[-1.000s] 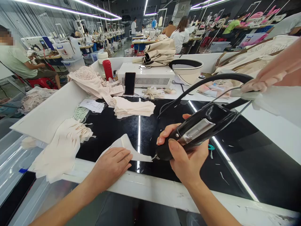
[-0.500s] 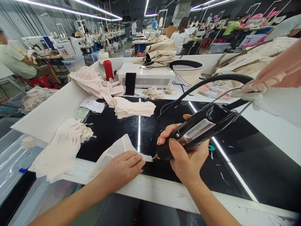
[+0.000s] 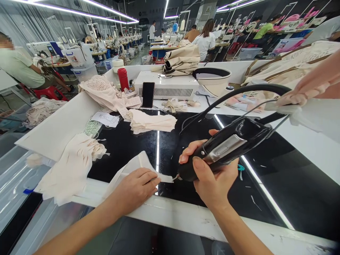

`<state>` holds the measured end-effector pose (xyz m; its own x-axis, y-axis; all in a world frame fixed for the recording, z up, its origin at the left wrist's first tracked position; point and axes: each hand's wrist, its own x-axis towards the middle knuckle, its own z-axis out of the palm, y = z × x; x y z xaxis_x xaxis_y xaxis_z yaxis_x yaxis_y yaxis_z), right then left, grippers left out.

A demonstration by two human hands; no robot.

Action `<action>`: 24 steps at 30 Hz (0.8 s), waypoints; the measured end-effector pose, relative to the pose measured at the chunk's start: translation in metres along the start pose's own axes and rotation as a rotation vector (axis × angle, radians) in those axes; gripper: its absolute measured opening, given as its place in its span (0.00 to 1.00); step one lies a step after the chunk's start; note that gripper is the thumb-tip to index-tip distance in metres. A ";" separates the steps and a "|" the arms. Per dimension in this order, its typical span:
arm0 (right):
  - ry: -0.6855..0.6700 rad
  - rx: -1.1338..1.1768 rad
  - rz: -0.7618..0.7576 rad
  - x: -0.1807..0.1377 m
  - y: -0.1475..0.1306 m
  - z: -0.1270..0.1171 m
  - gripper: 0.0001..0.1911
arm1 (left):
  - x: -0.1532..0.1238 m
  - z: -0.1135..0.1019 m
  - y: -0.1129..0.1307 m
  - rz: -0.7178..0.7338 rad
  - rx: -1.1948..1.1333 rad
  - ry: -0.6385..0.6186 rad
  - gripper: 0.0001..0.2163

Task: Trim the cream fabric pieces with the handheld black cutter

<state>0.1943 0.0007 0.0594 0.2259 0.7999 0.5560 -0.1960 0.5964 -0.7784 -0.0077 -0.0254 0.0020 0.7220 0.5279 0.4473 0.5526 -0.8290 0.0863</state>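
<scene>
My left hand [image 3: 139, 187] lies palm down on a thin whitish fabric piece [image 3: 134, 165], fingers close together and fairly flat. The fabric narrows to a strip at its right end. Wrapped around a black corded hand tool [image 3: 224, 148] with a silver side panel is my right hand [image 3: 212, 179]. The tool tilts down to the left, and its thin metal tip is at the strip's right end; whether it touches cannot be told. Both lie over a glossy black work surface [image 3: 281, 166].
Stacked pale fabric pieces [image 3: 152, 121] and a draped fabric pile [image 3: 67, 164] lie beyond and left. A phone [image 3: 148, 95] leans on a white vented box [image 3: 166, 85] near a red bottle [image 3: 123, 78]. The tool's black cable [image 3: 228, 91] arches to the upper right. People sit at sewing machines behind.
My left hand has slid slightly left along the fabric, away from the tool's tip. The right hand and tool keep nearly the same place; the whole view has shifted a little.
</scene>
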 end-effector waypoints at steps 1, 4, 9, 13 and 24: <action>0.001 -0.005 -0.001 0.000 0.000 0.000 0.24 | -0.001 0.000 0.000 -0.006 -0.005 0.000 0.10; -0.001 -0.017 0.010 -0.001 0.001 -0.002 0.23 | -0.002 0.000 0.000 -0.023 -0.025 0.002 0.09; 0.021 -0.016 0.021 0.002 -0.002 0.003 0.19 | -0.003 0.001 0.000 -0.023 -0.053 0.010 0.10; 0.040 -0.008 0.016 0.005 0.000 0.013 0.19 | -0.002 0.003 -0.001 -0.012 -0.048 0.032 0.10; 0.004 0.025 -0.002 0.003 0.013 0.025 0.16 | -0.001 0.006 0.001 -0.007 -0.077 0.065 0.10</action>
<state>0.1681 0.0126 0.0581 0.2300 0.7987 0.5560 -0.2196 0.5992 -0.7699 -0.0055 -0.0254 -0.0033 0.6884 0.5226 0.5030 0.5219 -0.8385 0.1568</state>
